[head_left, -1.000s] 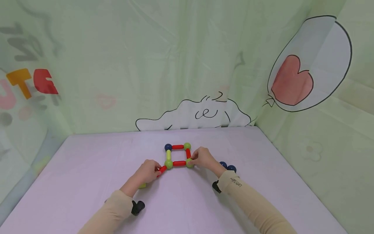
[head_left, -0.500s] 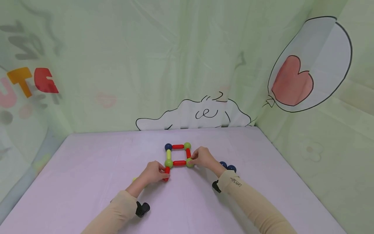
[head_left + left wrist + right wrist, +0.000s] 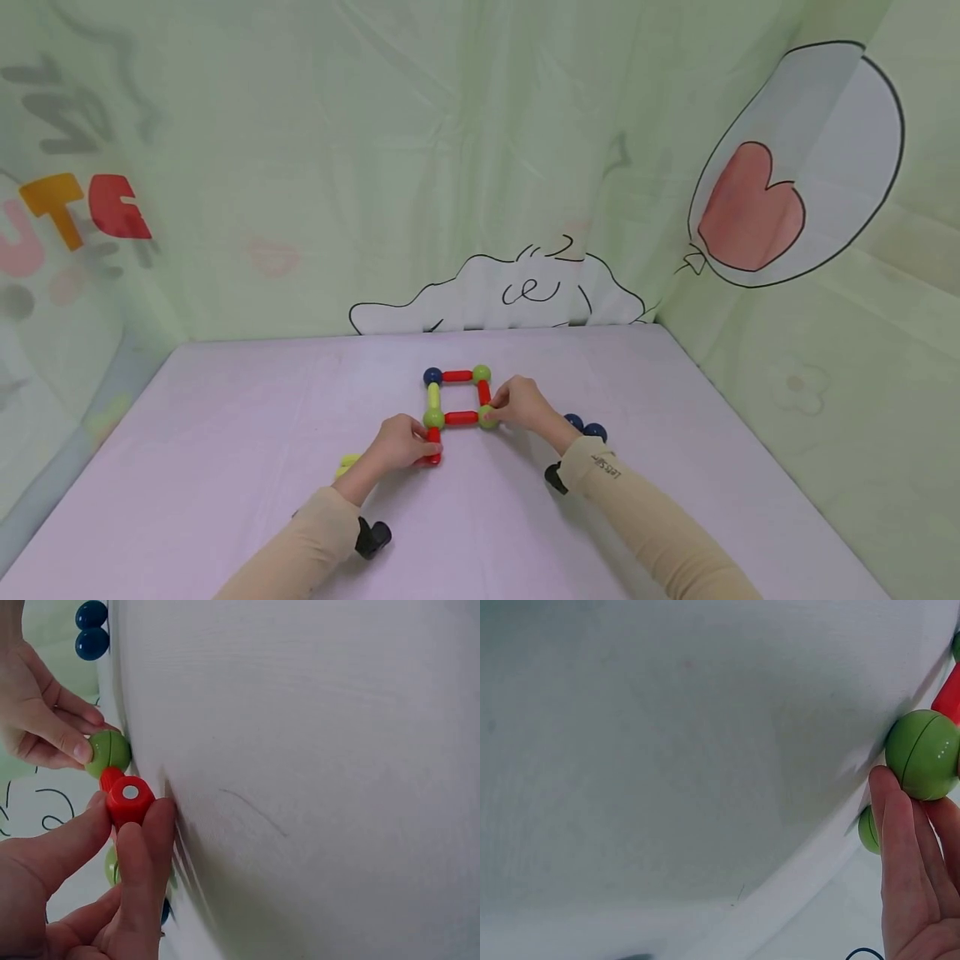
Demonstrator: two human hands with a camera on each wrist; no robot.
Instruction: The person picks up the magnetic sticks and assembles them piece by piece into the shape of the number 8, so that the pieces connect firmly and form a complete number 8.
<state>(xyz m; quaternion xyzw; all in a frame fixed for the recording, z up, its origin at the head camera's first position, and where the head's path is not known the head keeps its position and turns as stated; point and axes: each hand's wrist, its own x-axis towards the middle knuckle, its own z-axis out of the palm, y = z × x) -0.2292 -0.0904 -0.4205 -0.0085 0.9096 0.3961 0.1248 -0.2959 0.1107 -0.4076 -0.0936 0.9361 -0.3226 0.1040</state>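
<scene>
A square frame of magnetic rods and balls lies flat on the lilac table (image 3: 225, 417). Its far side is a red rod (image 3: 457, 376) between a dark blue ball (image 3: 431, 377) and a green ball (image 3: 481, 374); a yellow-green rod (image 3: 432, 396) forms the left side, a short red rod (image 3: 483, 392) the right side, and another red rod (image 3: 461, 418) the near side.

The left hand (image 3: 400, 444) pinches a loose red rod (image 3: 433, 445) between thumb and fingers. This rod runs from the near-left green ball (image 3: 433, 418) towards the person, its far end touching that ball. In the left wrist view the rod's (image 3: 130, 801) round end, with a white dot in the middle, faces the camera, clamped between the fingertips (image 3: 142, 840).

The right hand (image 3: 520, 404) holds the near-right green ball (image 3: 487, 417) of the square, fingers curled round it. The right wrist view shows that ball (image 3: 924, 754) resting on the table with a fingertip (image 3: 889, 802) pressed against its side.

Two dark blue balls (image 3: 584, 427) sit together on the table just beyond the right wrist, touching one another. A yellow-green piece (image 3: 347, 462) lies on the table just beside the left forearm, partly hidden by it.

No box, tray or other holder shows in any view; every piece rests straight on the table.
</scene>
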